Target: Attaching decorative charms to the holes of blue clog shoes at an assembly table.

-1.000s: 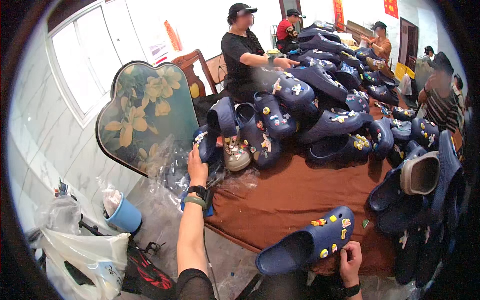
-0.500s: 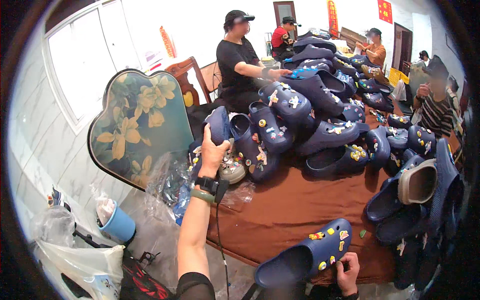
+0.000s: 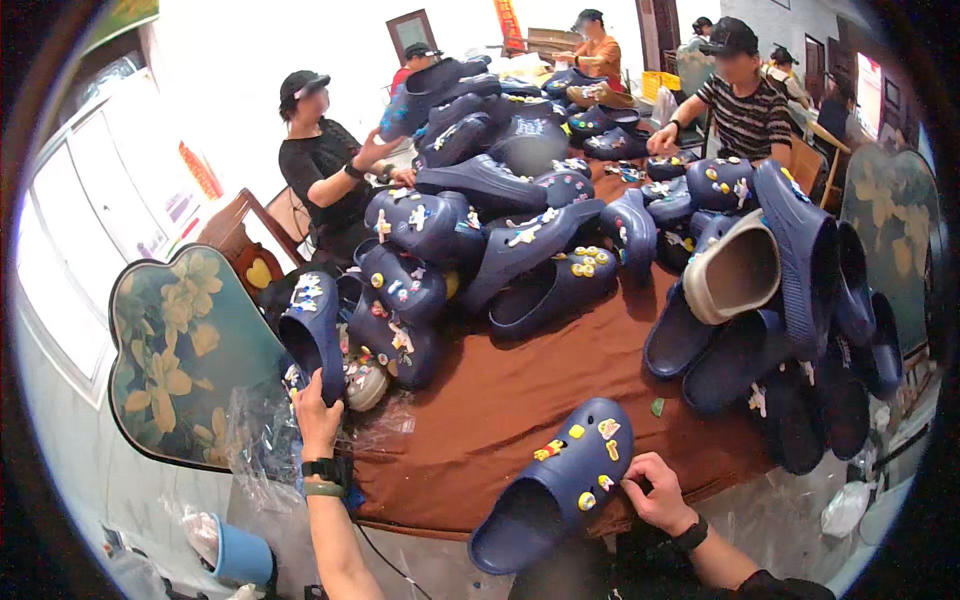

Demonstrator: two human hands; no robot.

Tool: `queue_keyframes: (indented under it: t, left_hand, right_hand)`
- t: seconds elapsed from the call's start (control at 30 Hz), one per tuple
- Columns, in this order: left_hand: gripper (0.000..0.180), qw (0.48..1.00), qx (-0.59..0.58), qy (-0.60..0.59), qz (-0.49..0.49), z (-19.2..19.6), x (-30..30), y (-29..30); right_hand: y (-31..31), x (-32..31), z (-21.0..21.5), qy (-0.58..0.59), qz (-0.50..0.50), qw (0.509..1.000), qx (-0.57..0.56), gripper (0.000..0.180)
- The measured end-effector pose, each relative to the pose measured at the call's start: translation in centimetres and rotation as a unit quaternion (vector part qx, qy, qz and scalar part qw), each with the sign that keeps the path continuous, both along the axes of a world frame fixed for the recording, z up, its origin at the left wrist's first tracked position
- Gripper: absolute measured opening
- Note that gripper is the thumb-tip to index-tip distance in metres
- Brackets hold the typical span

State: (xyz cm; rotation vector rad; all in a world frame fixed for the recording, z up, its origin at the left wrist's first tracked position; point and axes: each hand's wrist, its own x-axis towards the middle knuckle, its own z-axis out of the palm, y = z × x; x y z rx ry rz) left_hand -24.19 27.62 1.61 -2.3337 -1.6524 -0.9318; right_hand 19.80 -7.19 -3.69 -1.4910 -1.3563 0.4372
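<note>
Since a moment ago, the left hand (image 3: 318, 415) has lifted, gripping a blue clog (image 3: 315, 335) at the pile's edge. Right hand (image 3: 655, 490) pinches the decorated clog (image 3: 555, 482) on the table (image 3: 500, 400). Judging by this, stacking is underway; next, release it securely.

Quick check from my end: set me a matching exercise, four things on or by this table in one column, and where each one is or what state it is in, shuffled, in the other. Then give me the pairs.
Things:
1. left hand
2. right hand
3. beige clog
4. blue cup

Places or states:
A. low down, beside the table, at the left
B. lying among the dark blue clogs at the right
C. at the heel end of the decorated clog near the table's front edge
D. gripping an upright blue clog at the table's left corner

Pairs: 1-D, 2-C, 3-B, 4-A
</note>
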Motion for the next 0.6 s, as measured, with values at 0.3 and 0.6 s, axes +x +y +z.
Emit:
queue_keyframes:
  t: [0.3, 0.6]
  left_hand:
    - [0.078, 0.999, 0.017, -0.013, 0.046, 0.4, -0.2, -1.4]
    - [0.042, 0.973, 0.051, -0.226, 0.001, 2.1, 3.2, -3.0]
  right_hand:
    - [-0.1, -0.3, 0.1, 0.001, 0.013, 1.0, 0.017, 0.015]
    - [-0.3, 0.0, -0.6, 0.006, 0.029, 0.999, 0.025, 0.016]
